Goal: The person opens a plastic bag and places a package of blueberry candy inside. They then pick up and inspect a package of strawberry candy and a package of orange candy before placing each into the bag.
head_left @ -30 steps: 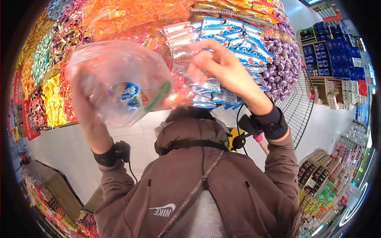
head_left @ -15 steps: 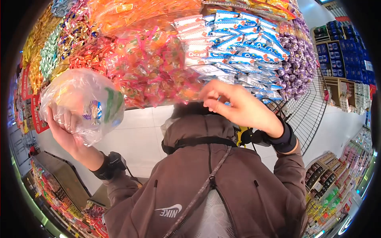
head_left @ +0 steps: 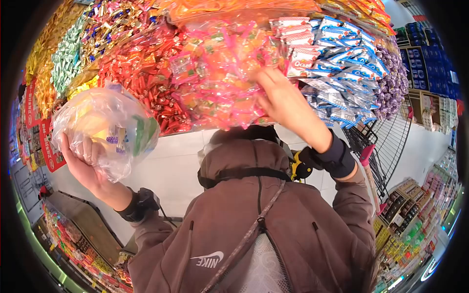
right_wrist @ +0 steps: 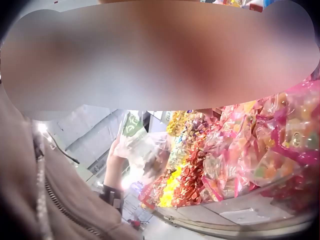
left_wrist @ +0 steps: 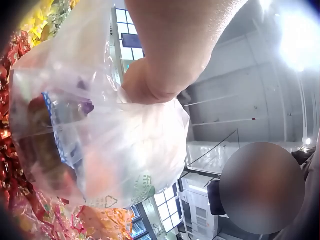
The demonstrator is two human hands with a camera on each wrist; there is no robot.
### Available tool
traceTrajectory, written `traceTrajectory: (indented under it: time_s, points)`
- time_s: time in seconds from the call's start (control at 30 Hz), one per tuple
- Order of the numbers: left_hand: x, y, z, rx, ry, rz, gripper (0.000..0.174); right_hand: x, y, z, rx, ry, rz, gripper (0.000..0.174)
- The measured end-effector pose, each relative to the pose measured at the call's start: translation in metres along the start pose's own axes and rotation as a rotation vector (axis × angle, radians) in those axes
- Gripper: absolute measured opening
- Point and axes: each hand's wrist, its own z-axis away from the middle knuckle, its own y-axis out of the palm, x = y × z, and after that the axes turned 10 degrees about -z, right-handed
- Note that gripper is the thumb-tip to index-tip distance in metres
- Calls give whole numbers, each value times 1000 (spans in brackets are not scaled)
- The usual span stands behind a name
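Note:
My left hand (head_left: 90,163) grips a clear plastic bag (head_left: 105,110) by its side, left of the candy display. Green print shows on the bag, and through the film I see a blue-and-white packet (left_wrist: 62,135) and a small purple-wrapped piece (left_wrist: 86,106). My right hand (head_left: 288,105) reaches over a heap of clear candy packets with pink edges (head_left: 215,93). Its fingertips are right at the packets, with a gap showing between thumb and fingers. Orange and green sweets show inside these packets (right_wrist: 240,145). A blurred patch covers the right hand in the right wrist view.
Red-wrapped candies (head_left: 146,68) lie left of the pink packets; blue-and-white packets (head_left: 342,53) and purple-wrapped sweets (head_left: 391,73) lie to the right. Orange packets (head_left: 234,9) sit behind. A wire cart (head_left: 391,141) stands at the right, near stocked shelves (head_left: 430,58).
The left hand has carried the bag from over the display out to the left. My right hand has moved from beside the blue-and-white packets onto the pink-edged packets. The view has shifted left.

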Motion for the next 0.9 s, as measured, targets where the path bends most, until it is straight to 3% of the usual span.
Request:
traceTrajectory:
  time_s: [0.13, 0.23, 0.33, 0.43, 0.57, 0.67, 0.8, 0.9]
  points:
    - [-11, -27, -7, -96, 22, -16, 16, -14, 25, -22, -41, -20, 232, 30]
    - [-16, -49, -8, -15, 24, 23, 15, -18, 35, -26, -44, -13, 295, 30]
    - [-15, -42, -7, -319, 26, -58, 14, -23, 39, -29, -44, 9, 334, 35]
    - [-12, -46, -9, -318, 23, -91, 17, -25, 41, -31, -64, 48, 256, 30]
    - [-12, -65, -12, -118, -7, -24, 22, -7, 34, -27, -156, 171, 175, 22]
    - [-13, -78, -19, 5, -35, 16, 21, 16, 25, -21, -317, 403, -318, 25]
    - [-6, -81, -32, 146, -65, 67, 15, 15, 24, -10, -461, 360, -870, 24]
    - [-2, -66, -44, 150, -76, 64, 18, 27, 16, -3, -428, 512, -1110, 26]
